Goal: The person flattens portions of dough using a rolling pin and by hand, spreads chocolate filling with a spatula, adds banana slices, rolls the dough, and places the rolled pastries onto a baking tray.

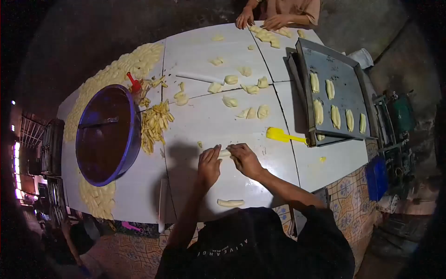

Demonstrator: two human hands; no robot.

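Between my two hands lies a short pale dough roll (225, 153) on the white table. My left hand (210, 165) has its fingers closed on the roll's left end. At the other end, my right hand (245, 159) curls its fingers over the dough. Closer to my body rests a finished-looking dough roll (230, 203), touched by neither hand. Beyond my hands are several loose dough pieces (230, 101). A yellow plastic scraper or brush (278, 135) lies to the right of them.
A large blue basin (132, 158) stands at left beside sliced yellow strips (155, 123) and massed dough pieces (132, 63). At right, a metal tray (341, 74) holds several rolls. Rolling pins (200, 78) lie on the table. Another person's hands (276, 22) work at the far edge.
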